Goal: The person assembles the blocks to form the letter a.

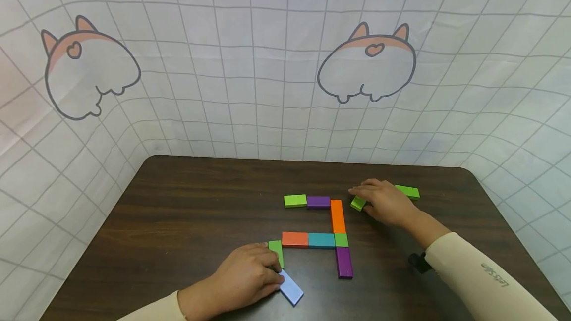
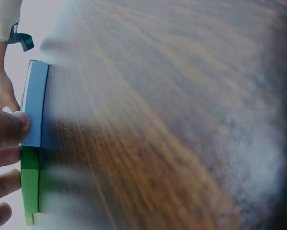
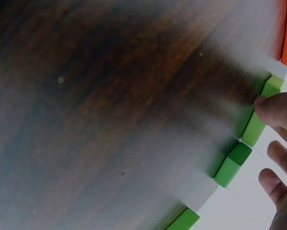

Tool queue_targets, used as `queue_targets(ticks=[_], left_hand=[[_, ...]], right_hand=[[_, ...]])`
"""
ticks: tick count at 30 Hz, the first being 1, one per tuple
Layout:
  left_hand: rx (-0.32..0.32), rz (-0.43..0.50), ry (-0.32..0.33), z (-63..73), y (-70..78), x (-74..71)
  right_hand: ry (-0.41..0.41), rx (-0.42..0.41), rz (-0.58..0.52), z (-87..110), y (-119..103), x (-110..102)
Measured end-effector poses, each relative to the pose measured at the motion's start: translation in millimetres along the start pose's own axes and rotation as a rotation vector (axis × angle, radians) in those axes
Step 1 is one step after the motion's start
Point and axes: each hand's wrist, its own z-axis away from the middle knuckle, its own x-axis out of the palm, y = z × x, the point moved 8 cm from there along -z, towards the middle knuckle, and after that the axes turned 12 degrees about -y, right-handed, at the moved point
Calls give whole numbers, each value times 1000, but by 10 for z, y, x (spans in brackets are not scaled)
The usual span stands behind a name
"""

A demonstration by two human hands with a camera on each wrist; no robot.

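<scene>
My left hand (image 1: 250,275) pinches the far end of a light blue block (image 1: 292,289), which lies slantwise on the table. In the left wrist view, the thumb presses on the blue block's side (image 2: 36,96). Beyond it, a green block (image 1: 276,252) lies beside the left fingers. Farther back on the right, my right hand (image 1: 387,202) holds a light green block (image 1: 358,203) between thumb and fingers; the hand hides part of it. The thumb on that green block (image 3: 254,128) shows in the right wrist view. Another green block (image 1: 408,192) lies behind the right hand.
On the dark table (image 1: 200,202), a row joins a red-orange block (image 1: 295,239), a teal block (image 1: 321,240) and a small green block (image 1: 341,240). A purple block (image 1: 344,262) extends nearer; an orange block (image 1: 337,216) extends back toward another purple (image 1: 318,202) and a green block (image 1: 295,201).
</scene>
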Motion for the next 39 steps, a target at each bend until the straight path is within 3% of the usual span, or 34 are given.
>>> queue_targets(ticks=[4, 9, 16, 23, 31, 39], left_hand=[[-2, -9, -4, -9, 0, -3], [-3, -12, -5, -9, 2, -4], [0, -14, 6, -4, 11, 3], [1, -22, 12, -7, 9, -25], [11, -28, 25, -15, 13, -26], [29, -69, 74, 9, 22, -20]], right_hand=[[-6, -21, 19, 8, -14, -10], [42, -34, 60, 41, -8, -58], [111, 13, -27, 182, -36, -209], [163, -1, -124, 372, -413, -342], [189, -95, -193, 564, -866, -286], [180, -193, -240, 632, -1281, -194]])
